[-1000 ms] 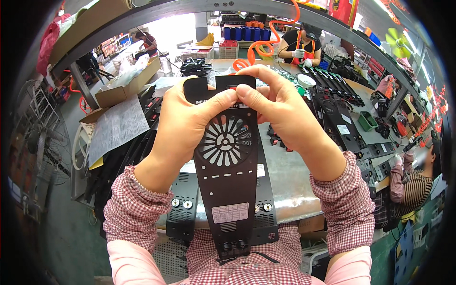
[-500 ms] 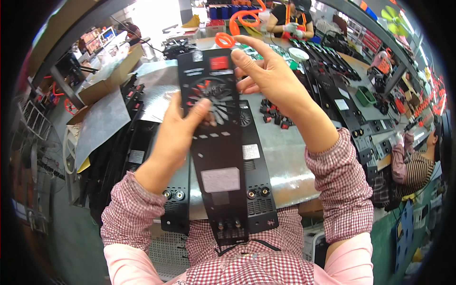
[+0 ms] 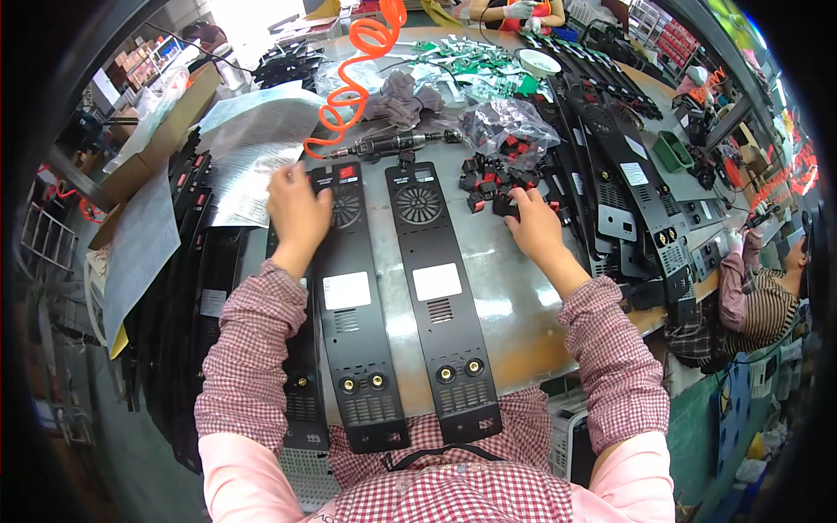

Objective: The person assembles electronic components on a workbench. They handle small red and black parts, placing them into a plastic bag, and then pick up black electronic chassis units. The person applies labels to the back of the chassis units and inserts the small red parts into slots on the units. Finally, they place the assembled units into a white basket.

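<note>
Two long black metal panels, a left one (image 3: pixel 359 328) and a right one (image 3: pixel 449 322), lie side by side before me, their near ends over the table's front edge. Each has a round fan grille, a white label and two brass-coloured fittings. A red switch (image 3: pixel 349 172) sits at the left panel's far end; the right panel shows none there. My left hand (image 3: pixel 299 213) is beside that far end, thumb and fingers apart. At a pile of small black-and-red switches (image 3: pixel 488 179), my right hand (image 3: pixel 536 228) has thumb and fingertips closed around a dark switch (image 3: pixel 503 206).
A power screwdriver (image 3: pixel 397 142) lies beyond the panels, with a coiled orange hose (image 3: pixel 336 113) nearby. A clear plastic bag (image 3: pixel 510 122) rests behind the switches. More panels are stacked at left and right. A co-worker (image 3: pixel 754 296) sits at far right.
The panel I held raised is now down on the table, out of my hands. My right hand has moved down to the switch pile. The view has shifted, showing more of the table.
</note>
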A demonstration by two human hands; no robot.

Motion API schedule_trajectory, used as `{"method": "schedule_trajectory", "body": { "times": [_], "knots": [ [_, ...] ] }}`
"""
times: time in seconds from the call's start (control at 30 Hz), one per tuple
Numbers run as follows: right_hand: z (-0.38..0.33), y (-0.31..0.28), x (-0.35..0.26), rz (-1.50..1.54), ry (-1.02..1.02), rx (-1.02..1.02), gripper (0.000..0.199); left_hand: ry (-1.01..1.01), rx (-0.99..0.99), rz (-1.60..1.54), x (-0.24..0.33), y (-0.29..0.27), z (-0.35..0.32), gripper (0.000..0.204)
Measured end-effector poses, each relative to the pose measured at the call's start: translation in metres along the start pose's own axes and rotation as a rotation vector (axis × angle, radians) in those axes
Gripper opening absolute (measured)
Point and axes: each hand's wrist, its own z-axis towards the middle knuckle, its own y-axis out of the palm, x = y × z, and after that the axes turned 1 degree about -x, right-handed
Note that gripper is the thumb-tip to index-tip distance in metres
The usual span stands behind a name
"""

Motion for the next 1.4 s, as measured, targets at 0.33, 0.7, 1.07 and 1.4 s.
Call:
{"method": "schedule_trajectory", "body": {
  "times": [0.33, 0.7, 1.07, 1.4],
  "knots": [
    [-0.006, -0.017, -0.019, 0.592, 0.0, 0.098, 0.02, 0.175, -0.655, 0.123, 0.093, 0.065, 0.036, 0.086],
    [-0.038, -0.1, -0.087, 0.994, -0.104, 0.135, 0.038, 0.037, -0.488, -0.424, 0.066, 0.014, 0.06, 0.071],
    [-0.054, -0.162, -0.127, 0.604, -0.542, 0.47, 0.037, -0.351, -0.456, -1.733, 0.103, -0.1, 0.037, 0.026],
    [-0.058, -0.221, -0.159, 0.876, -0.673, 0.533, 0.027, 0.022, -0.332, -1.779, 0.153, -0.22, -0.006, 0.017]
  ]
}}
